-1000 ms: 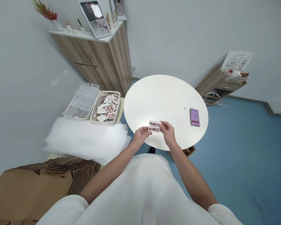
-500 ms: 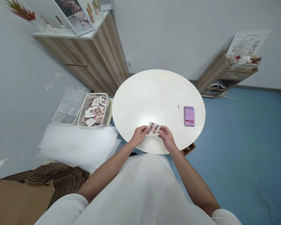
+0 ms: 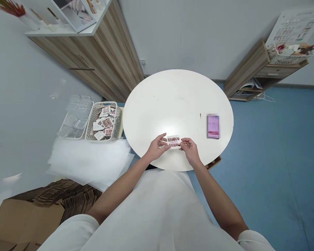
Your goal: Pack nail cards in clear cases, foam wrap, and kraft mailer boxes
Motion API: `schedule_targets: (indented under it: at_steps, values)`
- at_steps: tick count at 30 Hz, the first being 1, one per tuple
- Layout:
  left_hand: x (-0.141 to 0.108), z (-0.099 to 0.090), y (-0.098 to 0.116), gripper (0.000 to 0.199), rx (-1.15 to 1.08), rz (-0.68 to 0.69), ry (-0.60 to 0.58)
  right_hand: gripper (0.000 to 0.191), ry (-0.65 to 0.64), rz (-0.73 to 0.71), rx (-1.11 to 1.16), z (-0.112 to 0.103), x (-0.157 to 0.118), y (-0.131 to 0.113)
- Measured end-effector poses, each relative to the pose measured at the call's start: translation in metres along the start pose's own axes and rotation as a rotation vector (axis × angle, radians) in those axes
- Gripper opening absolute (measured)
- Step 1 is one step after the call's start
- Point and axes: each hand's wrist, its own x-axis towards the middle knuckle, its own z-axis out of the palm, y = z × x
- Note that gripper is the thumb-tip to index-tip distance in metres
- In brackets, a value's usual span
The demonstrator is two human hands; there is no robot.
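A small white card with two rows of patterned nail tips [image 3: 173,142] is held just above the near part of the round white table [image 3: 178,97]. My right hand [image 3: 189,149] pinches the card's right edge between thumb and fingers. At its left edge is my left hand [image 3: 157,147], its thumb touching the lower left corner and its fingers spread a little apart. On the right side of the table lies a purple, pixelated flat item [image 3: 213,126]. A tiny dark mark [image 3: 200,115] shows to its left.
A white basket of similar cards [image 3: 104,122] stands left of the table, beside clear plastic trays [image 3: 77,118]. Translucent sheets [image 3: 89,158] and folded cardboard [image 3: 31,219] are nearer. Wooden cabinets [image 3: 115,48] and a shelf [image 3: 248,69] stand behind.
The card has turned so its rows run left to right. My left hand's fingers have loosened and spread, while my right hand still grips it. The view has shifted slightly.
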Motion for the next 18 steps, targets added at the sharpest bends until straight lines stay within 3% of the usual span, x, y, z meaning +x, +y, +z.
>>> schedule_targets:
  at_steps: [9,12,18]
  values:
    - [0.005,-0.001,-0.009,0.068,0.271,0.224,-0.055,0.042,0.073,-0.052,-0.032,0.012,-0.007,0.008]
    - [0.003,-0.005,-0.013,0.067,0.313,0.223,-0.047,0.044,0.044,-0.042,-0.078,0.015,-0.006,0.012]
    - [-0.004,-0.022,-0.026,0.058,0.312,0.109,0.091,0.048,0.008,-0.060,-0.125,0.039,0.001,0.028]
